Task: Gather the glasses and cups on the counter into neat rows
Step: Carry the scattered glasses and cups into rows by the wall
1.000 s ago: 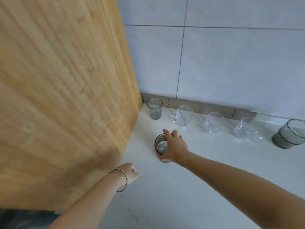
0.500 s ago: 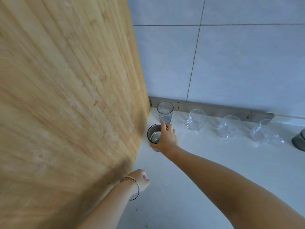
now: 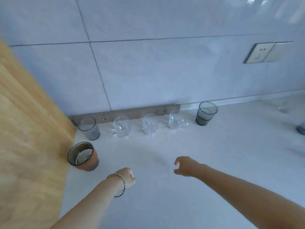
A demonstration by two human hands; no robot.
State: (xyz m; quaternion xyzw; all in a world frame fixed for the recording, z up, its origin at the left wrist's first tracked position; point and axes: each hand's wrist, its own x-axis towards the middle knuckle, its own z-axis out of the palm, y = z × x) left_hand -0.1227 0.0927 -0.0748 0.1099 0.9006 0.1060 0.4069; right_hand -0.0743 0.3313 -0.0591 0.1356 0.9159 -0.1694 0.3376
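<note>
A row stands along the back wall: a tall smoky glass at the left, three clear glass cups, then a dark grey tumbler. A second dark grey tumbler stands alone in front of the tall glass, beside the wooden panel. My right hand hovers over the counter to the right of that tumbler, empty, fingers curled apart. My left hand is a loose fist holding nothing, a bracelet on its wrist.
A tall wooden panel walls off the left side. The pale counter runs right, where part of another grey cup shows at the edge and a blurred object stands further back. A wall socket is on the tiles.
My right hand has let go of the dark grey tumbler, which now stands by the wooden panel, and has drawn back to the right. The view has swung right.
</note>
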